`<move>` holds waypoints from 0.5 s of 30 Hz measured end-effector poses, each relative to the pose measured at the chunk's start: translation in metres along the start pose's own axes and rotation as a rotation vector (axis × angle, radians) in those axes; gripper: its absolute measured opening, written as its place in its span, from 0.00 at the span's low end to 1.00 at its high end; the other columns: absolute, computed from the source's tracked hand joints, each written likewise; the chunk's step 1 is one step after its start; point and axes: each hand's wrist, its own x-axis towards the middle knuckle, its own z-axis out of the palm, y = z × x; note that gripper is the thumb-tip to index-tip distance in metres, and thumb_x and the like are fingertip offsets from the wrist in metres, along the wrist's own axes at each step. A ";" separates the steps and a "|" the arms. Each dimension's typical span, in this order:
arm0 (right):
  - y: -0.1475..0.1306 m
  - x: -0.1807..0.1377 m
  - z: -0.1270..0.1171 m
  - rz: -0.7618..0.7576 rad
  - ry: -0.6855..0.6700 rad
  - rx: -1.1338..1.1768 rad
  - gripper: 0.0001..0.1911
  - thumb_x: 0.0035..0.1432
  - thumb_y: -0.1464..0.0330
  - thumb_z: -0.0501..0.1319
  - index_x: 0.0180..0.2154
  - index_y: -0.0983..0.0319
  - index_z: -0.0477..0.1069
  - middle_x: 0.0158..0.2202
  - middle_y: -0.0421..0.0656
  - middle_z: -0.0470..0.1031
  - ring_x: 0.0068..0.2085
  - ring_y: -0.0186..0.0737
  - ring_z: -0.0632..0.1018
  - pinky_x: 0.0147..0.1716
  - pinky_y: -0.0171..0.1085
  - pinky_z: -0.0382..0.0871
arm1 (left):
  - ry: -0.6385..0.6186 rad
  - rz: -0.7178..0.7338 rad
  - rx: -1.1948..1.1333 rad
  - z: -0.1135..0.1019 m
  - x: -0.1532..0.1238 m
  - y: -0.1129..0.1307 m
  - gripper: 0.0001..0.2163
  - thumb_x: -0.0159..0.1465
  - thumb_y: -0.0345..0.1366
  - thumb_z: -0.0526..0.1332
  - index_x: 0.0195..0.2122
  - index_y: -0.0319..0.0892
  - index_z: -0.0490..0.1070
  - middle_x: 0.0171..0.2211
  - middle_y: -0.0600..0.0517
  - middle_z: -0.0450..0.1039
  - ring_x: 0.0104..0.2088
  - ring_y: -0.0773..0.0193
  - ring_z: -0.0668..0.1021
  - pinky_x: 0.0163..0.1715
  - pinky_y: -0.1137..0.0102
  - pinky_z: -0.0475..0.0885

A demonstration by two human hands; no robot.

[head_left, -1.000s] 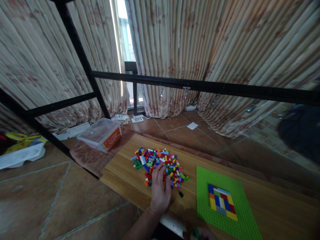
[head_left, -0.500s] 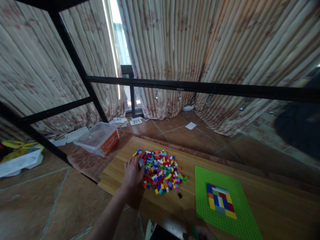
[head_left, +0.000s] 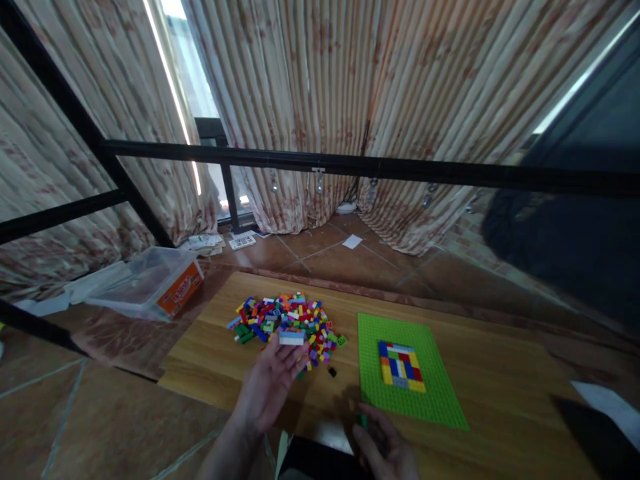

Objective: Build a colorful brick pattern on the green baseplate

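My left hand (head_left: pixel 274 380) is turned palm up in front of a loose heap of small coloured toy bricks (head_left: pixel 313 313). Its fingertips hold a pale piece, white and light blue (head_left: pixel 291 338), which may be two toy bricks together. At the near edge of the table, my right hand (head_left: pixel 384 443) is curled with a small green toy brick (head_left: pixel 363 421) between its fingers. Beyond that hand lies a green studded baseplate (head_left: pixel 440 400), bearing a rectangular patch of multicoloured bricks (head_left: pixel 401 367). One black brick (head_left: pixel 332 372) sits apart from the heap.
The wooden table (head_left: pixel 500 373) runs across the view. A clear plastic box (head_left: pixel 135 293) with an orange label stands on the floor at left. A black metal rail (head_left: pixel 350 162) crosses before patterned curtains (head_left: pixel 310 87). A dark flat object (head_left: pixel 600 433) lies at lower right.
My left hand has drawn back from the heap and turned palm up, with the pale piece now plainly visible. My right hand has come further into view with the green brick. The view has swung rightward.
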 end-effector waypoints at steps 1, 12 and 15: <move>0.001 0.000 -0.001 -0.003 -0.006 0.014 0.29 0.41 0.49 0.69 0.41 0.61 0.75 0.25 0.40 0.75 0.21 0.33 0.68 0.20 0.32 0.59 | -0.002 -0.042 -0.024 0.004 -0.001 -0.004 0.19 0.66 0.50 0.56 0.43 0.39 0.73 0.46 0.42 0.77 0.49 0.54 0.79 0.53 0.56 0.72; -0.015 0.011 -0.004 0.064 -0.246 0.261 0.28 0.46 0.50 0.68 0.42 0.62 0.70 0.27 0.39 0.74 0.21 0.32 0.71 0.21 0.32 0.64 | -0.046 -0.106 0.218 0.016 -0.019 -0.041 0.17 0.52 0.46 0.70 0.36 0.40 0.74 0.32 0.50 0.78 0.33 0.63 0.79 0.36 0.69 0.74; -0.017 0.007 0.000 0.064 -0.239 0.281 0.28 0.46 0.48 0.68 0.41 0.62 0.70 0.26 0.38 0.74 0.21 0.31 0.71 0.20 0.31 0.64 | -0.216 -0.118 0.396 0.020 -0.030 -0.057 0.18 0.54 0.49 0.68 0.36 0.39 0.74 0.27 0.53 0.75 0.27 0.66 0.76 0.30 0.72 0.71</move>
